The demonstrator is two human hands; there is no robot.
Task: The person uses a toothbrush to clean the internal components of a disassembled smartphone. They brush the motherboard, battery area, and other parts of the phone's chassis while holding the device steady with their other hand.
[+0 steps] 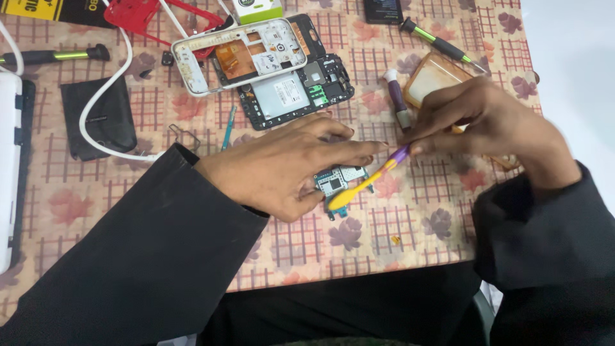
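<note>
Item: small circuit board (337, 182), blue-green with metal shields, lying flat on the floral, checked tabletop (423, 224), just below centre of view.

Left hand (288, 163): palm down, fingers spread and extended toward 3 o'clock, resting over the board's 9 o'clock and 12 o'clock sides and pressing on it; not clenched. Black sleeve (141, 250) runs off toward 7 o'clock.

Right hand (487, 122): fingers pinched together on the purple upper end of a yellow-and-purple brush-like tool (365, 182); the yellow end lies across the board's 4 o'clock corner.

Surroundings:
- 1 purple-and-white handled tool (397, 99), at 12 o'clock from the pinching fingertips, just beside them.
- 1 amber transparent case (432, 77), partly under the right hand.
- 1 green-and-black screwdriver (442, 45) at 1 o'clock, its tip near the tabletop's right edge.
- 1 black phone frame (298, 90) and 1 white midframe (237, 54) overlapping it, at 11 o'clock from the left hand, near but apart.
- 1 thin teal tool (228, 127), 1 black pouch (99, 118) crossed by a white cable (102, 96), toward 9 o'clock.
- 1 white device (9, 166) at the left border of view.
- 1 small yellow part (395, 239) at 5 o'clock from the board.

Open room: bare cloth at 5 and 6 o'clock from the board, up to the tabletop's near edge; the right edge lies close behind the right hand.
</note>
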